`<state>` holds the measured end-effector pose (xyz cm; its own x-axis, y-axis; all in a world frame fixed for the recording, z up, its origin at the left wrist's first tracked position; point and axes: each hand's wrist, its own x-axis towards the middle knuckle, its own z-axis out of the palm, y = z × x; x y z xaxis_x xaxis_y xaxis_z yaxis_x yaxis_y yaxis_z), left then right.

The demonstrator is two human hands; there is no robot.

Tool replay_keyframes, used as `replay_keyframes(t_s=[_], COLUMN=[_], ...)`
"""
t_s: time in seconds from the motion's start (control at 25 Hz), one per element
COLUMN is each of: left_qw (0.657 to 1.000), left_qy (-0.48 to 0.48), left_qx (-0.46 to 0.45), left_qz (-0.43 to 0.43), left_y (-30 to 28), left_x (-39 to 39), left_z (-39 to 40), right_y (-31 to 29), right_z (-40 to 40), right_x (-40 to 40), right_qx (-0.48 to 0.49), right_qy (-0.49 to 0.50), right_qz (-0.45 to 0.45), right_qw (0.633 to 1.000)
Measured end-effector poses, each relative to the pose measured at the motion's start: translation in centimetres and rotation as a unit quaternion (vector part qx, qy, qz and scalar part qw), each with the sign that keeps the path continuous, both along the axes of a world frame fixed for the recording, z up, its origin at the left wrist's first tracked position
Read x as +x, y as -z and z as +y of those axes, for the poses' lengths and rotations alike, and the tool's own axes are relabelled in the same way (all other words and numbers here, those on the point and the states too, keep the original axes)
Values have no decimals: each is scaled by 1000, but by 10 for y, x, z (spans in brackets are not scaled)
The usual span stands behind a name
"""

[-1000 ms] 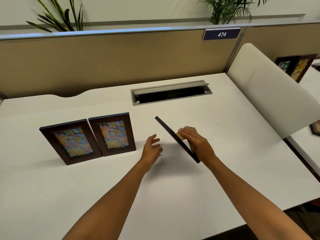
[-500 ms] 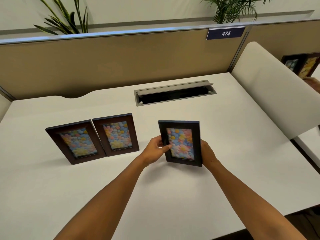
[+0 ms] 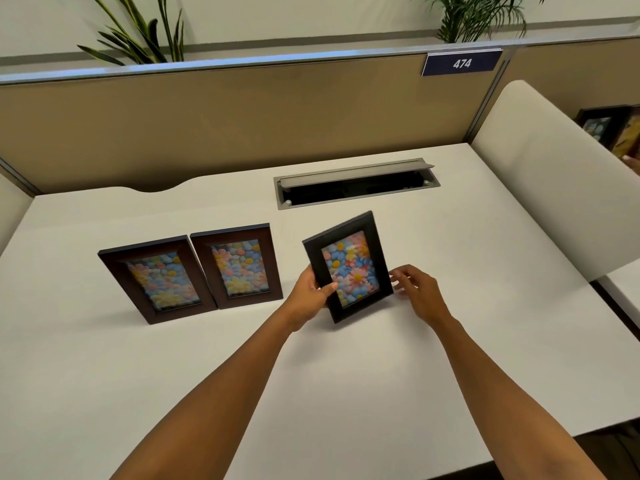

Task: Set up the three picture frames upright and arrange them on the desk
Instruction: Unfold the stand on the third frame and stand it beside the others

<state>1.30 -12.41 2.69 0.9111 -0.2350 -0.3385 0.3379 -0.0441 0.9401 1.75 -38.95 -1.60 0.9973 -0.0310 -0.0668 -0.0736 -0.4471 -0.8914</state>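
Note:
Two brown picture frames with flower pictures stand upright side by side on the white desk (image 3: 104, 393): the left brown frame (image 3: 157, 279) and the middle brown frame (image 3: 239, 265). To their right a black frame (image 3: 349, 266) with a flower picture is tilted, its top leaning right. My left hand (image 3: 311, 296) grips its lower left edge, thumb on the front. My right hand (image 3: 417, 292) is just right of the frame's lower right corner, fingers spread, apart from it or barely touching.
A grey cable tray (image 3: 356, 183) with an open lid is set into the desk behind the frames. A tan partition (image 3: 225, 123) closes the back, a white curved divider (image 3: 554, 174) the right. More frames (image 3: 604, 128) stand on the neighbouring desk.
The black frame turned from edge-on to face me, then tilted to the right. My left hand took hold of its left edge; my right hand came off its right side.

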Motion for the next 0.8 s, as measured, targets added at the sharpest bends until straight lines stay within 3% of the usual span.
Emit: replay_keyframes(t_s=[0.28,0.6,0.8], left_qw=[997,991,975], left_qy=[-17,5,-85], left_qx=[75,123,192], left_qz=[-15,-58,-68], left_y=[3,20,28], left_x=[17,23,20], left_z=[14,29,23], right_y=[-3,1,3], right_z=[41,77,96], right_x=[-2,12,15], right_qx=[34,53,50], right_qy=[-87,-58,-18], right_qz=[16,38,9], right_qw=[995,996,999])
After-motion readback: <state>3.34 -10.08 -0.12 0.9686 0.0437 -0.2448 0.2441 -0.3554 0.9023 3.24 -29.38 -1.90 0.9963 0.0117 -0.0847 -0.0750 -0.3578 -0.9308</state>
